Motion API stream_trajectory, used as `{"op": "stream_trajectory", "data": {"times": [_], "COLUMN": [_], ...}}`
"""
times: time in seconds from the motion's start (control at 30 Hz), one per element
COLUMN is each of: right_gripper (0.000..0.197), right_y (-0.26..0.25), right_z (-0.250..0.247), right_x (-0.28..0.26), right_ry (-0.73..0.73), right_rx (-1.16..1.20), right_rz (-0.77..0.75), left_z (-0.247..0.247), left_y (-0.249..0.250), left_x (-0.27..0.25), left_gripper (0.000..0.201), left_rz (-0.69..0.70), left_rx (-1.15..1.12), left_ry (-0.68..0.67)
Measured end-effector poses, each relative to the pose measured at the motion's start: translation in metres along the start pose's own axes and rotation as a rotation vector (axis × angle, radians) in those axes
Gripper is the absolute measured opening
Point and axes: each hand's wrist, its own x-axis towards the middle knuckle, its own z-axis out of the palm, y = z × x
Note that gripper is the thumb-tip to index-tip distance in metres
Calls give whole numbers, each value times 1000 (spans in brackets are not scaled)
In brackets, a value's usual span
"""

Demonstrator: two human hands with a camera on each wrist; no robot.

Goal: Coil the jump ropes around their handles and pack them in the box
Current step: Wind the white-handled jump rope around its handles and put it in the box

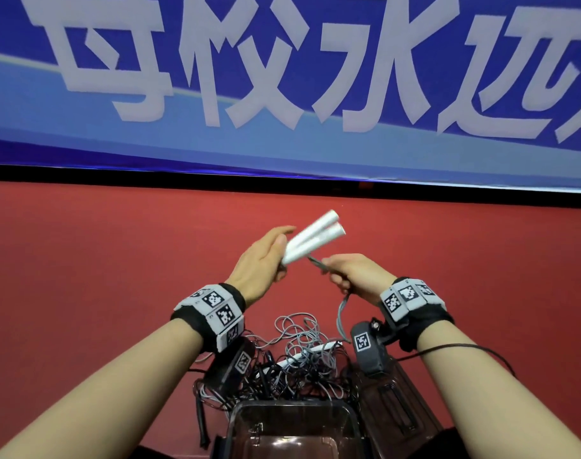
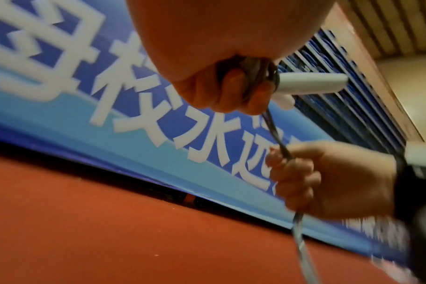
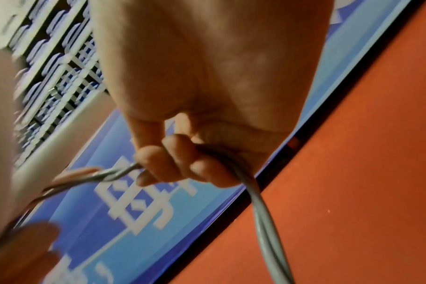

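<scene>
Two handles: a pair of white handles [image 1: 312,236] is lying side by side in the left hand [image 1: 261,263], raised above the red floor [image 1: 100,260] and pointing up and away toward the banner.
Rope in hand: a grey doubled rope [image 3: 258,207] is running taut from the low end of the handles across to the right hand [image 1: 355,274], then hanging down from that fist toward the pile below.
Coils: in the left wrist view, several turns of the rope are sitting around the handle ends inside the left hand's grip.
Left hand: its fingers are curling round the handles and the wound rope, clamping them together.
Right hand: it is gripping the doubled rope in a closed fist, with the strands coming out on both sides of the fingers [image 3: 173,161].
Hands to each other: they are near but apart, joined only by the short taut stretch of rope.
Pile: a tangle of grey and dark ropes [image 1: 299,362] with at least one more white handle is lying on the floor below the hands.
Box: a clear plastic box [image 1: 292,432] is standing open just nearer than the pile, touching or overlapping its near edge.
Lid: a dark transparent lid [image 1: 398,405] is lying just to the right of the box.
Backdrop: a blue banner [image 1: 282,77] with large white characters is standing along the far edge of the floor.
</scene>
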Motion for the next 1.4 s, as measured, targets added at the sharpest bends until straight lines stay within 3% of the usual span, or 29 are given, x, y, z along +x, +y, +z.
{"op": "stream_trajectory", "data": {"times": [0.13, 0.27, 0.33, 0.47, 0.6, 0.7, 0.87, 1.13, 1.3, 1.4], "right_gripper": [36, 36, 34, 33, 33, 25, 24, 21, 13, 10], "right_y": [-20, -31, -32, -37, -46, -44, -39, -33, -29, -28], "right_z": [29, 47, 47, 52, 62, 57, 49, 27, 23, 21], "right_x": [-1, -10, -12, -13, -19, -18, -16, -5, -4, -6], "right_ry": [40, 57, 75, 88, 96, 132, 220, 302, 311, 299], "right_rx": [-364, -547, -579, -676, -841, -794, -763, -539, -550, -561], "right_rz": [-184, -304, -345, -405, -462, -452, -468, -490, -533, -529], "left_z": [-7, -17, -19, -23, -29, -33, -27, -20, -12, -8], "left_y": [-1, -9, -13, -33, -43, -42, -45, -19, -8, -6], "left_x": [18, 18, 17, 15, 17, 14, 11, 8, -2, -7], "left_gripper": [48, 51, 46, 48, 48, 44, 37, 41, 71, 68], "left_rz": [-363, -443, -429, -351, -382, -322, -219, -104, -83, -41], "left_rx": [-369, -393, -304, 178, 242, 480, 762, 734, 716, 829], "left_ry": [186, 188, 149, 49, 77, 75, -112, -244, -358, -396]}}
